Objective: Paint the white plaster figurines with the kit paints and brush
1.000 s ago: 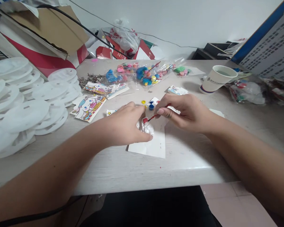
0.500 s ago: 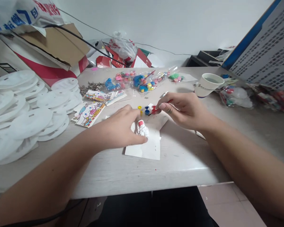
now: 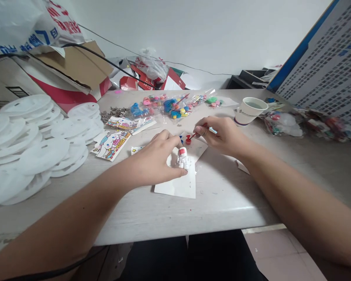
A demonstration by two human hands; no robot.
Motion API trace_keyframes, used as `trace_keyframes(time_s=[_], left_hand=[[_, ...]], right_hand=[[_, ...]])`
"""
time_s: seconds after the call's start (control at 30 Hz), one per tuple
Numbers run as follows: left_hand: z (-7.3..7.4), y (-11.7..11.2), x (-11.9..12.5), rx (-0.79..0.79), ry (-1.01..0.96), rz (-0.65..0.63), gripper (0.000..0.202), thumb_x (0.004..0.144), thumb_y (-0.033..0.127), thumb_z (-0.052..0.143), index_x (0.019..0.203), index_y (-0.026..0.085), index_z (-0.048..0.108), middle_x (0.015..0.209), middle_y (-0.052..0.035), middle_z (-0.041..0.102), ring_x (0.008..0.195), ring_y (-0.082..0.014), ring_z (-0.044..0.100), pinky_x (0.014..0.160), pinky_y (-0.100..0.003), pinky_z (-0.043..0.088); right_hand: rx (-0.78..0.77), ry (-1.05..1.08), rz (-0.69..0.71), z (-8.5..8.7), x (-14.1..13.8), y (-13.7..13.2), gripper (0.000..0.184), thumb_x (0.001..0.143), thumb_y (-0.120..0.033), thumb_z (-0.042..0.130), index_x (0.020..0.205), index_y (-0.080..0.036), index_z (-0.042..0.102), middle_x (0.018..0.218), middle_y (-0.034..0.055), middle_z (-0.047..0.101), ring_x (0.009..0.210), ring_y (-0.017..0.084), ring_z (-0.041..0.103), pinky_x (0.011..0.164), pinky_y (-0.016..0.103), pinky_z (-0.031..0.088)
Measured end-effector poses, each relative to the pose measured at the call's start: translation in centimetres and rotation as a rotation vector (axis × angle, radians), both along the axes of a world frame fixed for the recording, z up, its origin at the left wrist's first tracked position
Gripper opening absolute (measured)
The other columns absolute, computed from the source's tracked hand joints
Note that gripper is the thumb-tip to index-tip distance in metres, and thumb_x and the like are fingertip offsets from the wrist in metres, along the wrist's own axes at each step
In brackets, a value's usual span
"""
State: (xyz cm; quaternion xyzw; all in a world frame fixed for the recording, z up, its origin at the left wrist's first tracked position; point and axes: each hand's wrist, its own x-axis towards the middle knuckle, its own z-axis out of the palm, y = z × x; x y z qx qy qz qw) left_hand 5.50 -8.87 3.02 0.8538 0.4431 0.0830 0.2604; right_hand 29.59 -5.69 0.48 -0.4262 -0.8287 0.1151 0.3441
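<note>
My left hand [image 3: 159, 158] has its thumb and fingers around a small white astronaut figurine [image 3: 182, 160] with a red visor, above a white sheet of paper [image 3: 178, 185]. In my right hand [image 3: 218, 132] is a thin paintbrush [image 3: 195, 134], pinched between thumb and fingers, its tip beside an open pot of red paint [image 3: 188, 140]. A blue paint pot [image 3: 181, 139] stands just left of the red one, partly covered by my left hand.
Clear bags of coloured paints [image 3: 175, 107] lie at the back. A paper cup [image 3: 250, 111] of liquid stands right, near bagged parts [image 3: 283, 123]. Stacked white discs [image 3: 43, 156] fill the left, beside cartoon cards [image 3: 111, 144]. Cardboard boxes [image 3: 73, 66] stand behind.
The figurine and my left hand sit slightly further right, and the yellow paint pot is now hidden. The brush has shifted, and more of its red handle shows. The view has tilted a little.
</note>
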Motion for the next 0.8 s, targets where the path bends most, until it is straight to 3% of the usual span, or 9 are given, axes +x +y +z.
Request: trace_keyframes(time_s=[0.13,0.47,0.57,0.67,0.8], left_hand=[[0.0,0.3,-0.1,0.027,-0.002,0.019,0.047,0.074,0.057,0.067,0.109,0.028,0.057,0.121,-0.0056,0.052,0.109,-0.0279,0.058,0.097,-0.044,0.045],[-0.3,0.2,0.1,0.003,-0.039,-0.002,0.052,0.075,0.052,0.070,0.123,0.036,0.056,0.119,-0.0032,0.053,0.107,-0.0279,0.059,0.096,-0.046,0.046],[-0.2,0.4,0.3,0.022,-0.115,-0.034,0.054,0.077,0.048,0.072,0.127,0.036,0.056,0.122,-0.0033,0.053,0.110,-0.0258,0.058,0.097,-0.043,0.046],[0.0,0.4,0.6,0.093,-0.220,-0.039,0.050,0.078,0.042,0.074,0.124,0.030,0.058,0.122,-0.0043,0.055,0.114,-0.0233,0.056,0.097,-0.038,0.046],[0.2,0.2,1.0,0.173,-0.341,0.008,0.045,0.077,0.038,0.077,0.116,0.024,0.060,0.115,-0.0035,0.061,0.105,-0.0193,0.058,0.089,-0.033,0.047]], right_hand=[[-0.005,-0.025,0.005,-0.1,0.0,0.0,0.020,0.094,-0.030,0.056,0.087,-0.018,0.071,0.080,0.0059,0.073,0.069,0.016,0.062,0.064,0.027,0.046],[-0.107,-0.045,0.008,-0.4,-0.4,0.2,0.024,0.095,-0.031,0.056,0.085,-0.016,0.071,0.077,0.0047,0.074,0.064,0.013,0.060,0.059,0.026,0.041],[-0.075,0.101,-0.070,0.5,0.0,-0.2,0.029,0.095,-0.039,0.057,0.082,-0.016,0.070,0.075,0.0053,0.074,0.064,0.014,0.062,0.060,0.027,0.044],[0.023,0.385,-0.144,1.9,0.0,-1.2,0.033,0.096,-0.044,0.056,0.078,-0.019,0.067,0.070,0.0045,0.071,0.064,0.014,0.064,0.058,0.028,0.047],[0.099,0.603,-0.076,3.1,-0.9,-2.9,0.027,0.095,-0.041,0.059,0.078,-0.022,0.068,0.069,0.0026,0.070,0.064,0.014,0.066,0.061,0.030,0.053]])
